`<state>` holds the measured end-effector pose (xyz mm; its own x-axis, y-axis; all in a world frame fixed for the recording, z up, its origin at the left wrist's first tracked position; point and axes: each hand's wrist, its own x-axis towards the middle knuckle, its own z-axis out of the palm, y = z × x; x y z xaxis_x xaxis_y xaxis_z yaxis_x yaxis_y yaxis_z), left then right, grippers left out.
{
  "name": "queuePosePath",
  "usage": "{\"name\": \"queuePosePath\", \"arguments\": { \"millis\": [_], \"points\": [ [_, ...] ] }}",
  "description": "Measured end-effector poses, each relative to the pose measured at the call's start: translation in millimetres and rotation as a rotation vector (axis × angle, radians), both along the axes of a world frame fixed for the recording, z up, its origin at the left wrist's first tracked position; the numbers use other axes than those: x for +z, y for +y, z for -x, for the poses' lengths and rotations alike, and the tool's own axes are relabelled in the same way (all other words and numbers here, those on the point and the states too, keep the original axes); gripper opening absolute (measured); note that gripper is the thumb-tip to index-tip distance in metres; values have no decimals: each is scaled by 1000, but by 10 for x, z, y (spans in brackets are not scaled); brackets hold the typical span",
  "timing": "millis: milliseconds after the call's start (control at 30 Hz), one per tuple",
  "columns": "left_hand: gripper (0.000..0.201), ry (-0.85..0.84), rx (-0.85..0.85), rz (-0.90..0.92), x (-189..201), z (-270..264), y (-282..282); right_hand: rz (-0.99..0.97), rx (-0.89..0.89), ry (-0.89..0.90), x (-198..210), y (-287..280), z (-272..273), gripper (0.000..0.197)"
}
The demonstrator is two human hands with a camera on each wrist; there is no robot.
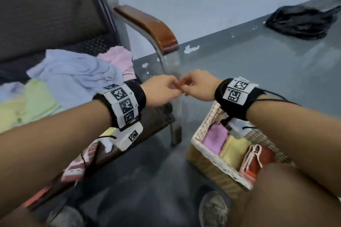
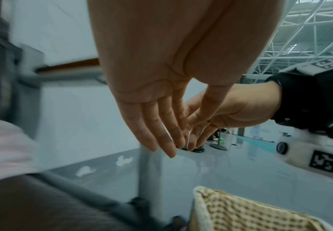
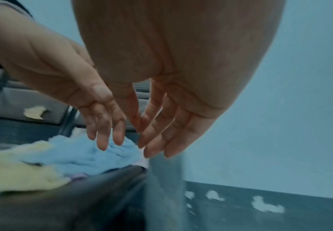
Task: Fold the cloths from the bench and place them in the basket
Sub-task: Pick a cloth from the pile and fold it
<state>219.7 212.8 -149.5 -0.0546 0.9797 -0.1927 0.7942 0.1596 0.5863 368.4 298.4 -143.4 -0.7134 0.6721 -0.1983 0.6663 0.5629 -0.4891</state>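
Loose cloths lie heaped on the dark bench seat (image 1: 155,116): a light blue cloth (image 1: 73,75), a pink cloth (image 1: 120,57) behind it and a yellow-green cloth (image 1: 33,101) at the left. The wicker basket (image 1: 204,155) on the floor at the right holds a folded purple cloth (image 1: 215,138), a yellow one (image 1: 234,149) and a red-and-white one (image 1: 258,158). My left hand (image 1: 162,90) and right hand (image 1: 197,86) meet in the air above the bench's corner, fingertips touching, fingers relaxed and holding nothing. The wrist views show my left hand (image 2: 161,140) and right hand (image 3: 153,140) with loose, straight fingers.
The bench's wooden armrest (image 1: 147,26) and grey metal leg (image 1: 173,97) stand just behind the hands. A black bag (image 1: 302,22) lies on the grey floor by the wall. My knees and shoes are at the bottom of the head view.
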Motion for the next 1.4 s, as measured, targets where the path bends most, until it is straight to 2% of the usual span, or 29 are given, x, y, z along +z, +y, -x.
{"name": "queuePosePath", "arguments": {
  "millis": [133, 267, 333, 433, 500, 567, 633, 733, 800, 867, 900, 1000, 1033, 1133, 1167, 1233, 1300, 1333, 1400],
  "points": [
    [21, 104, 142, -72, 94, 715, -712, -15, 159, 39, 136, -495, 872, 22],
    [26, 127, 258, -8, -154, 1258, -1153, 0, 271, -17, -86, -864, 1523, 26],
    [32, 167, 294, 58, -375, 1446, -1272, 66, 285, -28, -286, -943, 1743, 30],
    [45, 355, 261, 178, -686, 1653, -1301, 56, 326, -75, -620, -913, 1959, 44],
    [55, 475, 254, 188, -805, 1755, -1303, 13, 380, -156, -785, -849, 2062, 50],
    [61, 508, 300, 166, -865, 1870, -1298, -27, 390, -161, -883, -735, 2190, 52],
    [54, 424, 384, 149, -856, 2018, -1286, -29, 372, -111, -929, -633, 2345, 55],
    [19, 423, 466, 93, -773, 2221, -1287, -20, 399, -108, -935, -601, 2568, 72],
    [22, 388, 559, -22, -734, 2289, -1319, 9, 429, -84, -905, -655, 2694, 93],
    [19, 203, 653, -180, -665, 2293, -1363, -12, 450, -47, -857, -722, 2804, 102],
    [16, 90, 693, -261, -609, 2271, -1379, -38, 450, -21, -836, -743, 2852, 93],
    [16, -192, 780, -423, -426, 2184, -1431, -17, 412, 97, -732, -821, 2915, 34],
    [18, -279, 795, -458, -382, 2161, -1468, 5, 395, 157, -678, -859, 2910, 27],
    [33, -478, 785, -474, -362, 2148, -1608, 115, 307, 305, -485, -971, 2887, 28],
    [42, -417, 768, -440, -395, 2177, -1651, 155, 245, 370, -392, -1007, 2865, 28],
    [69, -94, 730, -301, -511, 2266, -1734, 387, 68, 607, -202, -1098, 2775, 39],
    [80, 62, 685, -261, -574, 2315, -1775, 642, -22, 762, -62, -1180, 2663, 47],
    [74, 99, 655, -282, -588, 2334, -1773, 728, -16, 793, -17, -1219, 2620, 45],
    [43, 273, 642, -303, -555, 2336, -1736, 823, 59, 765, 35, -1275, 2542, 34]
  ]
}}
